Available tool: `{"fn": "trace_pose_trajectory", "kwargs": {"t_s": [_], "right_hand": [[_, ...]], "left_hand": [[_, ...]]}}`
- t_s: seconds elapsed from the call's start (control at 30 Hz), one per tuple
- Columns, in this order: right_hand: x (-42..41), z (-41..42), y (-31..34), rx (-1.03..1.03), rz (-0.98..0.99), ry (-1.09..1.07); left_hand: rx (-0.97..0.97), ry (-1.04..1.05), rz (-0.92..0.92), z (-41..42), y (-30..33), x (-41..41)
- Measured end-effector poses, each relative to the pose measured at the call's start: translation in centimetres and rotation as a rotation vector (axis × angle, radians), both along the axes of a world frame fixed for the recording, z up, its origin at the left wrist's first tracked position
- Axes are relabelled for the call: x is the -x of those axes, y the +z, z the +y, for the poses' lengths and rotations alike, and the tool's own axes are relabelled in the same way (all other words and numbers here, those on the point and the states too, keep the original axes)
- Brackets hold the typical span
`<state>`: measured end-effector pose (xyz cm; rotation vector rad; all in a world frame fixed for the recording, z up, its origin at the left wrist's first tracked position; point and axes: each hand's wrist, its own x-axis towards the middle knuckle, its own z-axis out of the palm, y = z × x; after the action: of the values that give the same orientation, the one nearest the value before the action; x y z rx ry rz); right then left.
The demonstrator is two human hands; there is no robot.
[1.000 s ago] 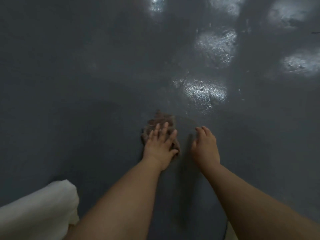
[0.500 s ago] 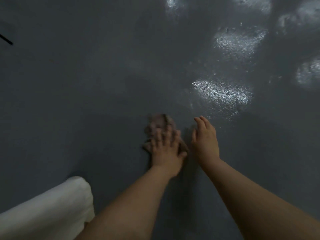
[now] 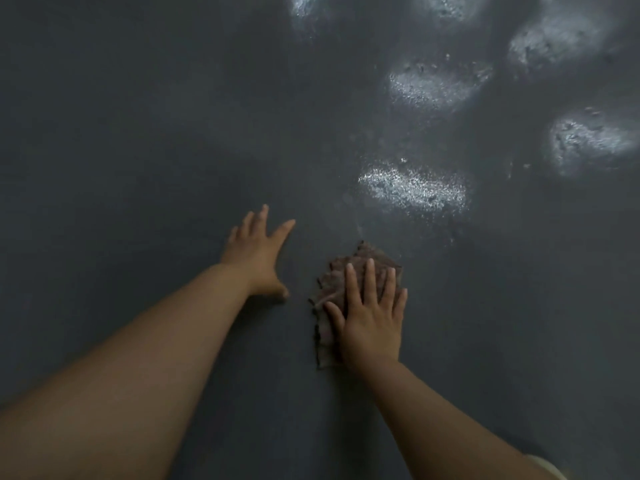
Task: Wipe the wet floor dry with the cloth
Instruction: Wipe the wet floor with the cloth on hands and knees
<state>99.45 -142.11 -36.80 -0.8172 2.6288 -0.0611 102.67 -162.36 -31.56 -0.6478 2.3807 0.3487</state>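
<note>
Right hand (image 3: 372, 317) flat, fingers spread, pressing brown cloth (image 3: 360, 268) onto grey floor (image 3: 138, 150) for absorbency; left hand (image 3: 258, 252) open, bracing. Wet patch (image 3: 412, 188) just ahead.

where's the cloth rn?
Head view, lower centre-right: the cloth lies flat on the floor under the right hand, just below the nearest shiny patch.

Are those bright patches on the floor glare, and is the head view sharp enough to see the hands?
Head view: dim overall; the patches look like light glinting off wet floor. Right hand on the cloth is fairly sharp, left hand slightly blurred.
</note>
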Motion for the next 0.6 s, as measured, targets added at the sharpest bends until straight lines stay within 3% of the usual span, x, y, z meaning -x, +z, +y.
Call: {"fn": "trace_pose_trajectory", "kwargs": {"t_s": [0.1, 0.37, 0.6], "right_hand": [[4.6, -0.3, -0.2, 0.014, 0.003, -0.024], [19.4, -5.8, -0.2, 0.006, 0.082, -0.279], [22.6, -13.0, -0.1, -0.012, 0.08, -0.255]], "left_hand": [[0.081, 0.013, -0.078, -1.0, -0.4, 0.6], [0.108, 0.028, -0.055, -0.8, -0.9, 1.4], [0.096, 0.034, -0.035, -0.8, -1.0, 1.6]]}}
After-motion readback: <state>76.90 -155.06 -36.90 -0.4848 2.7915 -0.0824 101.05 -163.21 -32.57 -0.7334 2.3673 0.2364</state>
